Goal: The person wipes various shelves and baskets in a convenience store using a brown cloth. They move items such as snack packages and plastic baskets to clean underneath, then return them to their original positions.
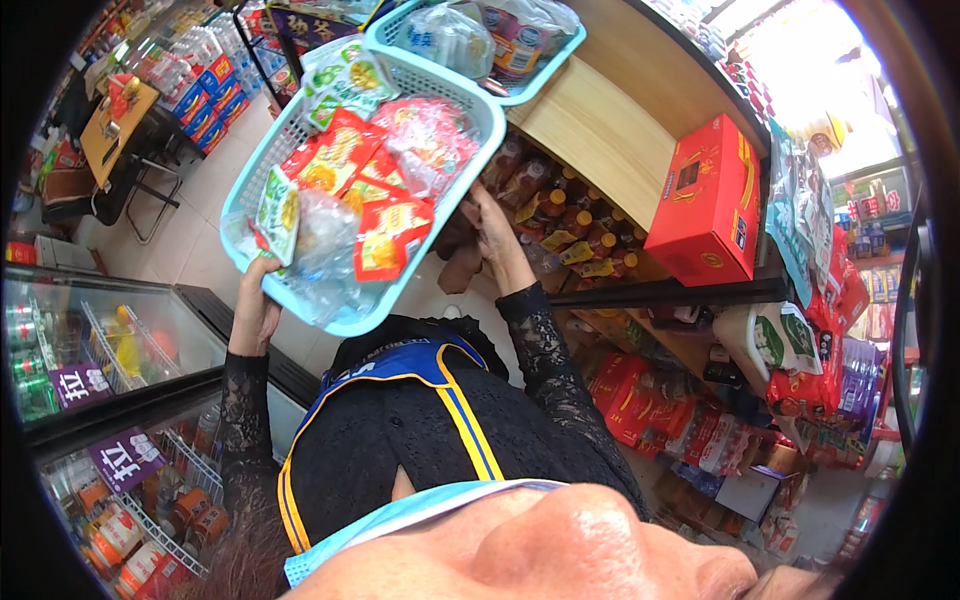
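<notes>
A light blue plastic basket (491,124) is held between my two hands in front of me. My left hand (257,306) grips its near left corner, with the thumb over the rim. At the right side, my right hand (487,229) supports the basket, its fingers partly hidden by it. Inside lie red snack packets (394,236), green and white packets (351,82), a pink patterned bag (427,135) and a clear plastic bag (322,232). A second blue basket (540,88) with bagged goods stands just beyond, on the wooden shelf (600,112).
A red gift box (705,199) stands on the shelf, above bottles with orange caps (577,225). Glass-doored drink coolers (127,382) flank me on the left. A wooden table (112,135) and stacked blue cartons (214,101) stand farther off. Packaged goods (795,337) fill the right.
</notes>
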Demonstrator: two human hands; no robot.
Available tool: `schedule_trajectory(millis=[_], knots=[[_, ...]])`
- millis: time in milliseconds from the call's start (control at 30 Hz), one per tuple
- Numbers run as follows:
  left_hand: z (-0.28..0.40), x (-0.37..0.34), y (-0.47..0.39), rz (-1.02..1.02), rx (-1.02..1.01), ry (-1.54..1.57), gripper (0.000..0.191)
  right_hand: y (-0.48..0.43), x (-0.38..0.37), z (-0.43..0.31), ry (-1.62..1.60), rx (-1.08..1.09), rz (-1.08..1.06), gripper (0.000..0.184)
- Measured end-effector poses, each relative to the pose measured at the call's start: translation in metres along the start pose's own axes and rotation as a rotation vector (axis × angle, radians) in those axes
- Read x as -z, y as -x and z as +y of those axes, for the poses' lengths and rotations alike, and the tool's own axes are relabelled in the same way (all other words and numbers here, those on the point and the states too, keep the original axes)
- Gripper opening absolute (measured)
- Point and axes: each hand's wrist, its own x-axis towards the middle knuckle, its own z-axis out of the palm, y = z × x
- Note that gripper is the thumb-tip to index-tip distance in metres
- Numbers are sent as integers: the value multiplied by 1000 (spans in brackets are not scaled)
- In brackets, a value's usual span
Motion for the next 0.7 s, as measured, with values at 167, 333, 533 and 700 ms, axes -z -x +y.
schedule_trajectory(millis=[167,333,533,700], knots=[[1,5,-4,-10,-5,-4,45,6,31,3,42,54,-291,54],[-2,12,-4,9,7,0,45,53,99,-80,219,-35,-164,62],[-3,6,0,29,4,30,41,19,132,-218,511,804,354,51],[-2,4,4,167,27,22,41,-122,140,-274,1512,782,545,49]])
